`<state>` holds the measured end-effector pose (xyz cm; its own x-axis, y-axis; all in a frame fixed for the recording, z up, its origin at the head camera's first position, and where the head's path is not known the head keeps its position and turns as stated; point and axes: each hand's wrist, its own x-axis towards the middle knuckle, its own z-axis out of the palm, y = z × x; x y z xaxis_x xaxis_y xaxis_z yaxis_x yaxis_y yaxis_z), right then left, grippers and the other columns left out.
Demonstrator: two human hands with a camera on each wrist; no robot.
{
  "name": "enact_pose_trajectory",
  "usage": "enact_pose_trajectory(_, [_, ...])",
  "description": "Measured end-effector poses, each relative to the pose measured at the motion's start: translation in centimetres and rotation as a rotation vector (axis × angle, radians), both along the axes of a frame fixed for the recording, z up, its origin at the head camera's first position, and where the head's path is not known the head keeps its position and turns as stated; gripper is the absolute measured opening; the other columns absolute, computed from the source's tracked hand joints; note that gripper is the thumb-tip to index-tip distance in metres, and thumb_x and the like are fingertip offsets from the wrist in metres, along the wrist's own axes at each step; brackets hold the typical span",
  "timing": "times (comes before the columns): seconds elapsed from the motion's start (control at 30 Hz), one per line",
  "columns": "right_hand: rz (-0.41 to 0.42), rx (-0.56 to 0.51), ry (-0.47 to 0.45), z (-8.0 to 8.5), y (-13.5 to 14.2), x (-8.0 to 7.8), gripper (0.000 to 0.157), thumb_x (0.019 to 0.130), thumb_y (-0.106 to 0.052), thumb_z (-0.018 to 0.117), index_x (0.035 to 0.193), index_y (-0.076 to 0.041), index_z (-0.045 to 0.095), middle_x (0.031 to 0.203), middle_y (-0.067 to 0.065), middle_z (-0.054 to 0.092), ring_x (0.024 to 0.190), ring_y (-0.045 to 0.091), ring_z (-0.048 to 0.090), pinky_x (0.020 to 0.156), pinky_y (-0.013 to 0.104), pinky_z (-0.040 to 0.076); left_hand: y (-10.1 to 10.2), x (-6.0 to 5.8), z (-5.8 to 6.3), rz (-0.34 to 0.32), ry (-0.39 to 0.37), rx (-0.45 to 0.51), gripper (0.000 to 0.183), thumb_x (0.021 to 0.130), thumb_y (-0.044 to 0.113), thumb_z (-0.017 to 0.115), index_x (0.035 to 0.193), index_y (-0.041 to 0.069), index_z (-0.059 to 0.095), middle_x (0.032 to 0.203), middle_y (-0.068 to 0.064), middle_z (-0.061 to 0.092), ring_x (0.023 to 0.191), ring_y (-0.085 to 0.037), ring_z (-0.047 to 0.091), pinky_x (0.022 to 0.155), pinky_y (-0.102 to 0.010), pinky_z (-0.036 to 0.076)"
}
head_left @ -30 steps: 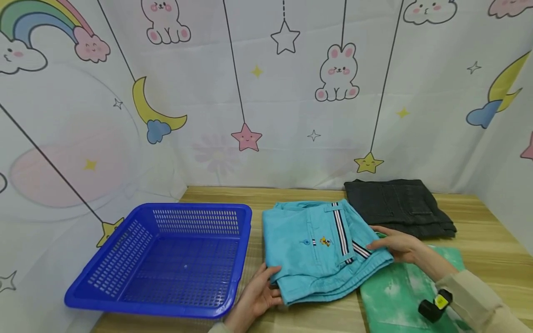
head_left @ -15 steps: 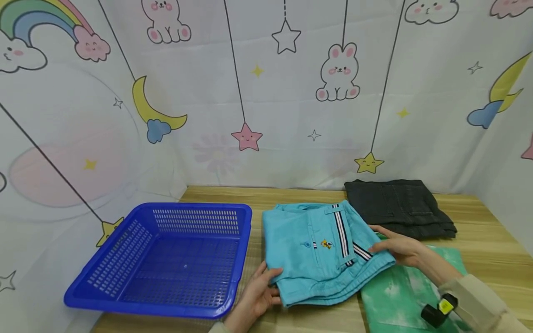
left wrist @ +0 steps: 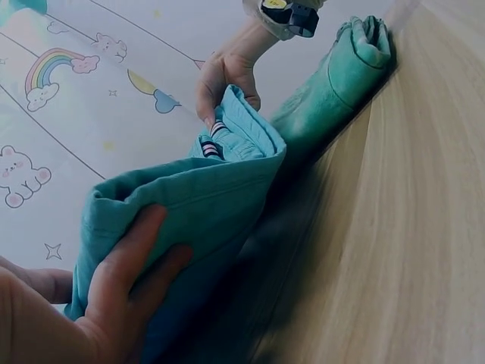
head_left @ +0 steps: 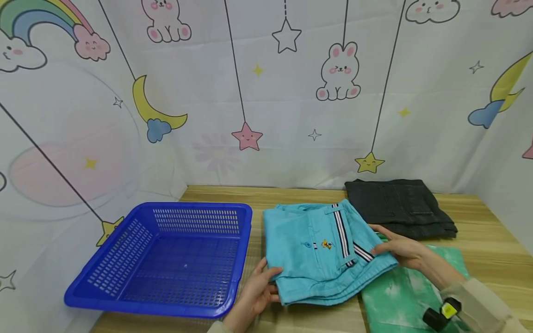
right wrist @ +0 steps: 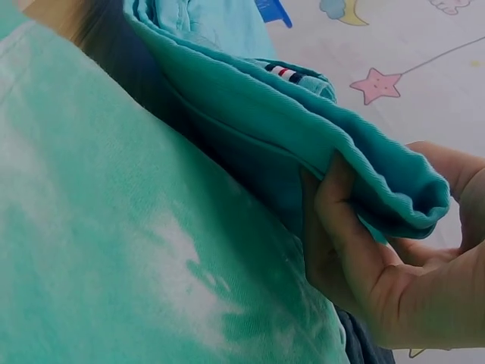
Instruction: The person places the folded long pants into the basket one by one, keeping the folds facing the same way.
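Folded turquoise pants [head_left: 291,249], with navy-and-white striped trim and a small embroidered figure, are held between both my hands over the middle of the table. My left hand [head_left: 256,291] grips their near left corner, thumb on top and fingers beneath, as the left wrist view also shows. At the right end, my right hand [head_left: 401,249] pinches the layered edge; in the right wrist view its fingers [right wrist: 341,220] curl under the fold. Seen from the left wrist, the pants [left wrist: 204,197] tilt up from the wooden tabletop [left wrist: 409,189]. Their right end overlaps a folded green tie-dye garment [head_left: 395,296].
A blue perforated plastic basket [head_left: 179,273] stands at the left, its right rim close to my left hand. Folded black jeans [head_left: 391,206] lie at the back right, behind the green garment. A white curtain [head_left: 287,106] printed with cartoons hangs along the table's back edge.
The pants' right corner has shifted slightly right, together with my right hand. Both hands have kept their hold, and the basket, black jeans and green garment stay in place.
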<state>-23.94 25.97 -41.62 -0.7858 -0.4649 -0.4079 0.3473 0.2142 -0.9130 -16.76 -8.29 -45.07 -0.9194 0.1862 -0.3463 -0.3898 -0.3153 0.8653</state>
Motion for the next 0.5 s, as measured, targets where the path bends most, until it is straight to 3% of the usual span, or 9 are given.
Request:
enact_pose_trajectory(0.23, [0.013,-0.035,-0.024,0.11,0.29,0.03,0.082,0.085,-0.010,0.056,0.143,-0.021,-0.001,0.134,0.020,0.030,0.097,0.022,0.058,0.082,0.043,0.048,-0.02,0.19,0.31,0.001,0.000,-0.007,0.066,0.083,0.012,0.054,0.138,0.009,0.018,0.086,-0.003,0.057,0.064,-0.014,0.060,0.048,-0.025,0.048])
enact_pose_trajectory(0.5, [0.020,-0.047,-0.024,0.27,0.49,0.22,0.079,0.084,-0.011,0.056,0.141,-0.030,0.005,0.140,0.027,0.014,0.099,0.023,0.057,0.083,0.044,0.047,0.14,0.29,0.56,0.011,0.001,-0.011,0.065,0.082,0.010,0.055,0.137,0.008,0.020,0.082,-0.001,0.057,0.062,-0.012,0.059,0.046,-0.023,0.046])
